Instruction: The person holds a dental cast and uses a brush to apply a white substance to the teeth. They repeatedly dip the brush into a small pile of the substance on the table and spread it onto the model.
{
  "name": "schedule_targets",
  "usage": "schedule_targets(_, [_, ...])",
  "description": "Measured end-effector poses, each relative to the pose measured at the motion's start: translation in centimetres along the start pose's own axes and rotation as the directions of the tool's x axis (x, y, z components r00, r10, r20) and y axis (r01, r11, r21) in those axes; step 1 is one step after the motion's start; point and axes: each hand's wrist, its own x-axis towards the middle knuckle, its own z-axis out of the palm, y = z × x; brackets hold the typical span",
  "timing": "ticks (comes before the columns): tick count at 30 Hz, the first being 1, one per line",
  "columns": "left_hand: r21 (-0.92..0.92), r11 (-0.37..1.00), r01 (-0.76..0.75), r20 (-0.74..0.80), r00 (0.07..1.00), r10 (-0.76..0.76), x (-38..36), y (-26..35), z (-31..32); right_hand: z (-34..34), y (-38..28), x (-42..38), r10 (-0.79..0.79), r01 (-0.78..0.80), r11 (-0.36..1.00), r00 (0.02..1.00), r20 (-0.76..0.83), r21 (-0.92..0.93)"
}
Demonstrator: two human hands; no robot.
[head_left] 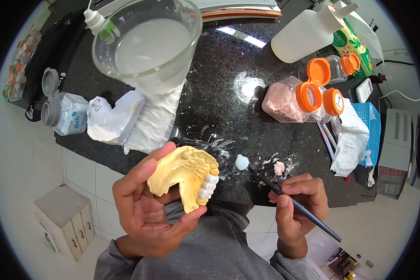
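My left hand (149, 214) holds a yellow dental cast (184, 170) by its edges, its row of teeth facing up and right. White material (208, 186) covers several teeth on the cast's right side. In my right hand (301, 205) is a dark slender brush-like tool (303, 211), pinched between thumb and fingers, its tip pointing up and left. That tip is near a pale blue blob (241, 162) on the dark countertop (219, 93). A pink blob (279, 168) sits to the right of the blue one, with smears around both.
A glass bowl of cloudy liquid (151, 46) stands on a white cloth (158, 116). Left of it are a pale cast (112, 116) and a jar (70, 114). Orange-capped bottles (284, 100), a white squeeze bottle (303, 35) and a blue basket (371, 130) are at the right.
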Motion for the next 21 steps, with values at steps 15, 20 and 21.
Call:
schedule_targets(15, [0.041, 0.999, -0.01, -0.018, 1.0, 0.011, 0.0, 0.1, 0.1, 0.0, -0.1, -0.1, -0.031, 0.031, 1.0, 1.0, 0.005, 0.005])
schedule_targets(20, [0.018, 1.0, -0.013, 0.0, 1.0, 0.013, 0.0, -0.1, 0.2, -0.4, 0.0, -0.2, -0.072, 0.071, 0.995, 0.997, 0.01, 0.067])
schedule_targets(21, [0.028, 1.0, -0.013, -0.007, 1.0, 0.014, 0.0, -0.2, 0.3, -0.8, 0.2, -0.1, -0.135, 0.133, 0.989, 0.99, 0.038, 0.064])
